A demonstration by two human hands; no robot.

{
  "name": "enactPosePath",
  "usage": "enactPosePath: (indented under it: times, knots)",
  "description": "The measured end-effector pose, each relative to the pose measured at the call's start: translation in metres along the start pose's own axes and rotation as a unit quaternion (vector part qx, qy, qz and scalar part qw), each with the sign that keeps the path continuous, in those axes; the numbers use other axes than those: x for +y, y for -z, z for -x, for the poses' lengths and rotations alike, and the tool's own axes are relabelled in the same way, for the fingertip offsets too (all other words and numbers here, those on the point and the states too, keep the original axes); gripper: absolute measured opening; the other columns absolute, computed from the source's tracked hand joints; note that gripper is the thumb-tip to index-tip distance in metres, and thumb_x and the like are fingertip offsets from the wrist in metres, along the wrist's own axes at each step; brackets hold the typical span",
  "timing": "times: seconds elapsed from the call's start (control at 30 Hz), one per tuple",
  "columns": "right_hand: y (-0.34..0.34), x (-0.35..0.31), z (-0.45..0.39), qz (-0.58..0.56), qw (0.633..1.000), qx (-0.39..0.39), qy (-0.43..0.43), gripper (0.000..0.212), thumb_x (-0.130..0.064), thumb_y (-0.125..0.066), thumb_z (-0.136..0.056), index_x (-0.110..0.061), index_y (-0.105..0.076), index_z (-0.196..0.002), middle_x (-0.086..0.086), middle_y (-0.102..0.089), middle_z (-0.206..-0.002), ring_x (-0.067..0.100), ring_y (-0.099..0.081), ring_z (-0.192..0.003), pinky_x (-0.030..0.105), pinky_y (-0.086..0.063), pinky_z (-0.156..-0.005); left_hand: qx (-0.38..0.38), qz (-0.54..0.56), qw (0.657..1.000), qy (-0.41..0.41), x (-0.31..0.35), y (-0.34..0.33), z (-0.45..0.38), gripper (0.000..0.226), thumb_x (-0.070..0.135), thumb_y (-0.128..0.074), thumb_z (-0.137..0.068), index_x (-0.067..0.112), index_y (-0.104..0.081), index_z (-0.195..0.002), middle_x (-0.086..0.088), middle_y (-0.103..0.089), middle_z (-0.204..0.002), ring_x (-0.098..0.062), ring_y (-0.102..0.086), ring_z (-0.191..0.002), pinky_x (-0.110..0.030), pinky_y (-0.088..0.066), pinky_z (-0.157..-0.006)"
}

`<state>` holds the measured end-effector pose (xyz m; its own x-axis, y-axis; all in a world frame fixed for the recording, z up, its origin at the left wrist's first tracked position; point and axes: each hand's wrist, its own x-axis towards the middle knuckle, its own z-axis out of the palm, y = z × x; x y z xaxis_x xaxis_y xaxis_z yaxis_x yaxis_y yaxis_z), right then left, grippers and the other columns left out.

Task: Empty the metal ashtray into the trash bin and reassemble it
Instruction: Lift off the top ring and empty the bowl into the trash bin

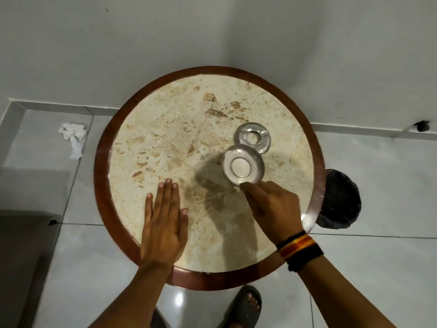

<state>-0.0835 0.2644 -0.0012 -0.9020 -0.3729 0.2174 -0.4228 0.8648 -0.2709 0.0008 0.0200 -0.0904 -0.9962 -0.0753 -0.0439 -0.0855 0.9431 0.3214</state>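
The metal ashtray is in two parts. Its shiny bowl (242,165) is held tilted above the round marble table (165,143), pinched at its near rim by my right hand (272,207). The ring-shaped lid (252,137) with a centre hole lies flat on the table just beyond the bowl. My left hand (164,221) rests flat on the table's near left, fingers together, holding nothing. The trash bin (340,200), lined with a black bag, stands on the floor to the right of the table, partly hidden behind its rim.
The table has a dark wooden rim (101,166). Crumpled white tissue (73,138) lies on the tiled floor at the left. A white wall stands behind the table. My foot in a dark slipper (246,304) shows below the table's near edge.
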Motion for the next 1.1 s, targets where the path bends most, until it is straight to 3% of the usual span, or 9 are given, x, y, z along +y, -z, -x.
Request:
enactPosePath:
  times: [0.1,0.2,0.37,0.53,0.67,0.77,0.83,0.97,1.1]
  knots:
    - [0.038,0.042,0.021,-0.037,0.994,0.072,-0.072,0.016,-0.018,-0.068,-0.091,-0.014,-0.078,-0.103,0.002,-0.074,-0.078,0.016,-0.065,-0.062,0.026,-0.051,-0.056,0.007,-0.012,1.0,-0.003,0.0,0.001,-0.001,0.067,0.038,-0.022,-0.109,0.007,-0.017,-0.168,-0.014,-0.017,-0.178,-0.027,-0.013,-0.166,-0.053,-0.01,-0.135]
    - [0.071,0.096,0.045,-0.023,0.98,0.12,-0.159,0.014,-0.01,-0.069,-0.091,-0.011,-0.078,-0.102,0.004,-0.076,-0.082,0.013,-0.063,-0.069,0.016,-0.043,-0.071,0.008,-0.008,1.0,-0.001,0.004,0.001,-0.001,0.068,0.036,-0.024,-0.107,0.006,-0.018,-0.168,-0.015,-0.017,-0.177,-0.028,-0.014,-0.166,-0.052,-0.007,-0.135]
    - [0.059,0.193,0.088,-0.112,0.925,0.122,-0.341,0.022,-0.021,-0.066,-0.093,-0.008,-0.076,-0.107,0.014,-0.076,-0.085,0.03,-0.073,-0.076,0.04,-0.059,-0.078,-0.004,-0.024,0.998,-0.065,0.005,-0.001,-0.006,0.068,0.031,-0.028,-0.105,0.003,-0.021,-0.167,-0.016,-0.021,-0.177,-0.031,-0.016,-0.165,-0.06,-0.011,-0.133]
    - [0.012,0.251,0.109,-0.334,0.784,0.158,-0.498,0.018,-0.016,-0.061,-0.098,-0.001,-0.069,-0.102,0.022,-0.072,-0.081,0.021,-0.074,-0.065,0.04,-0.064,-0.07,-0.028,-0.028,0.977,-0.212,0.024,-0.004,-0.028,0.065,0.031,-0.031,-0.107,0.0,-0.026,-0.165,-0.016,-0.023,-0.176,-0.032,-0.019,-0.165,-0.06,-0.018,-0.133]
    - [-0.026,0.272,0.115,-0.512,0.609,0.216,-0.566,0.015,-0.012,-0.058,-0.1,-0.002,-0.063,-0.09,0.014,-0.06,-0.073,0.023,-0.072,-0.073,0.039,-0.064,-0.072,-0.063,-0.033,0.954,-0.293,0.057,-0.017,-0.058,0.064,0.029,-0.031,-0.108,0.003,-0.026,-0.166,-0.013,-0.023,-0.177,-0.029,-0.018,-0.166,-0.059,-0.021,-0.132]
    - [-0.044,0.283,0.112,-0.605,0.455,0.29,-0.585,0.013,-0.005,-0.054,-0.1,0.003,-0.059,-0.091,0.011,-0.057,-0.065,0.025,-0.07,-0.072,0.036,-0.062,-0.067,-0.063,-0.024,0.949,-0.309,0.062,-0.019,-0.064,0.063,0.028,-0.034,-0.107,0.002,-0.028,-0.165,-0.014,-0.024,-0.177,-0.031,-0.02,-0.165,-0.061,-0.022,-0.131]
    - [-0.06,0.287,0.117,-0.648,0.378,0.297,-0.59,0.021,-0.002,-0.048,-0.101,0.002,-0.057,-0.083,0.007,-0.057,-0.056,0.022,-0.067,-0.07,0.032,-0.061,-0.061,-0.062,-0.021,0.948,-0.312,0.062,-0.018,-0.064,0.063,0.027,-0.035,-0.107,0.002,-0.029,-0.164,-0.015,-0.025,-0.176,-0.032,-0.021,-0.165,-0.062,-0.024,-0.13]
    - [-0.088,0.281,0.134,-0.667,0.324,0.222,-0.634,0.026,0.001,-0.038,-0.104,0.002,-0.053,-0.083,0.008,-0.052,-0.053,0.027,-0.06,-0.078,0.037,-0.062,-0.055,-0.073,-0.023,0.949,-0.305,0.063,-0.016,-0.065,0.064,0.026,-0.035,-0.106,0.003,-0.028,-0.165,-0.015,-0.024,-0.177,-0.033,-0.02,-0.165,-0.063,-0.024,-0.129]
    - [-0.088,0.279,0.133,-0.678,0.302,0.263,-0.616,0.023,0.009,-0.037,-0.101,0.003,-0.055,-0.087,0.009,-0.053,-0.064,0.024,-0.063,-0.079,0.044,-0.056,-0.09,-0.077,-0.02,0.95,-0.303,0.064,-0.015,-0.064,0.064,0.026,-0.035,-0.106,0.003,-0.029,-0.165,-0.013,-0.024,-0.177,-0.031,-0.02,-0.165,-0.061,-0.023,-0.13]
